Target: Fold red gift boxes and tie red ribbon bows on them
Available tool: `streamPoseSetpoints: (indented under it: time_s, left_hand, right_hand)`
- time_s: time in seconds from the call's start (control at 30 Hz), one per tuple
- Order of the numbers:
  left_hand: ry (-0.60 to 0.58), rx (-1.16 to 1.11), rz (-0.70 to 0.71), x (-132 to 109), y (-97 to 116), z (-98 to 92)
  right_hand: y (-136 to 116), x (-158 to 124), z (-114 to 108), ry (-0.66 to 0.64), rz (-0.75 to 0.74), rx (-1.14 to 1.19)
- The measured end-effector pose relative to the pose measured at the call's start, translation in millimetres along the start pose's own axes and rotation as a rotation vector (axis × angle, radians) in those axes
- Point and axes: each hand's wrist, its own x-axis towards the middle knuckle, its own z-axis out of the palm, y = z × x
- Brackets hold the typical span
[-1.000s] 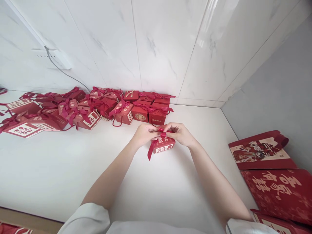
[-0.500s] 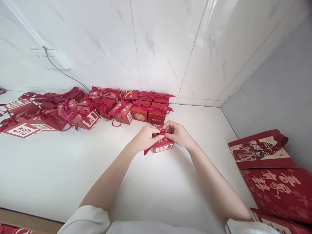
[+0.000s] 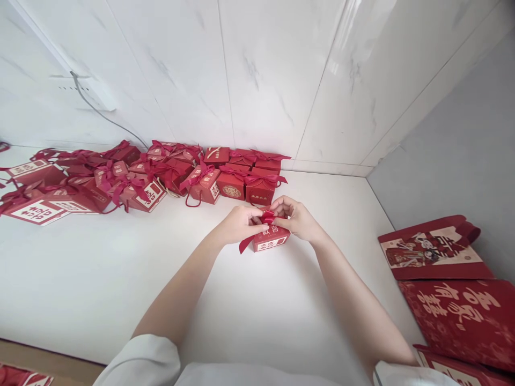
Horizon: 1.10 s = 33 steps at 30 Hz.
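A small red gift box (image 3: pixel 272 241) with a white-framed character panel on its front stands on the white tabletop (image 3: pixel 257 300). Across its top runs a red ribbon (image 3: pixel 267 217), looped between my two hands, with one tail hanging at the box's left. My left hand (image 3: pixel 240 224) pinches the ribbon from the left, its thumb lying over the box top. From the right, my right hand (image 3: pixel 296 219) grips the ribbon between thumb and curled fingers. The hands partly cover the box's upper side and the knot.
Several ribbon-tied red boxes (image 3: pixel 229 188) stand along the marble-patterned wall (image 3: pixel 273 80). More boxes (image 3: pixel 80 198) crowd the left. Red gift bags (image 3: pixel 462 316) lean at the right by a grey panel (image 3: pixel 454 145). A grey cable (image 3: pixel 104 122) runs down from a socket strip.
The ribbon between my fingers now shows a fuller loop over the box top. My thumbs have shifted slightly apart; the box stays in place.
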Motion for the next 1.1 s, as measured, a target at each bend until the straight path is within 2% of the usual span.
streamPoseSetpoints:
  time_s: [0.13, 0.23, 0.37, 0.47, 0.6, 0.7, 0.8, 0.9, 0.97, 1.1]
  left_hand:
    - [-0.077, -0.168, -0.054, -3, 3, -13.0]
    - [-0.022, -0.124, -0.103, -9, 9, -28.7]
    - [0.061, -0.032, -0.272, -16, 11, -41.6]
    - [0.032, 0.038, -0.372, -16, 5, -39.6]
    - [-0.091, 0.164, -0.318, -9, -7, -31.6]
    - [-0.171, 0.103, -0.252, -4, -11, -30.9]
    - [-0.121, -0.023, -0.172, 1, -15, -33.4]
    - [-0.063, 0.011, -0.131, 4, -22, -34.9]
    - [-0.086, 0.022, -0.139, 5, -26, -35.9]
    - [-0.216, -0.077, -0.149, 3, -29, -42.4]
  right_hand:
    - [-10, -6, -17, -0.138, 0.068, 0.100]
    - [-20, -13, -37, -0.191, 0.126, 0.084]
    - [-24, -16, -51, -0.064, 0.270, 0.003]
    - [-20, -13, -46, -0.036, 0.340, -0.037]
    - [-16, -8, -30, -0.116, 0.335, -0.044]
    - [-15, -7, -25, -0.147, 0.296, 0.023]
    - [-12, -7, -30, -0.135, 0.221, 0.060]
    - [-6, -8, -36, -0.126, 0.199, 0.049]
    - [-2, -7, -39, -0.140, 0.225, 0.048]
    - [1, -6, -38, -0.142, 0.245, 0.071]
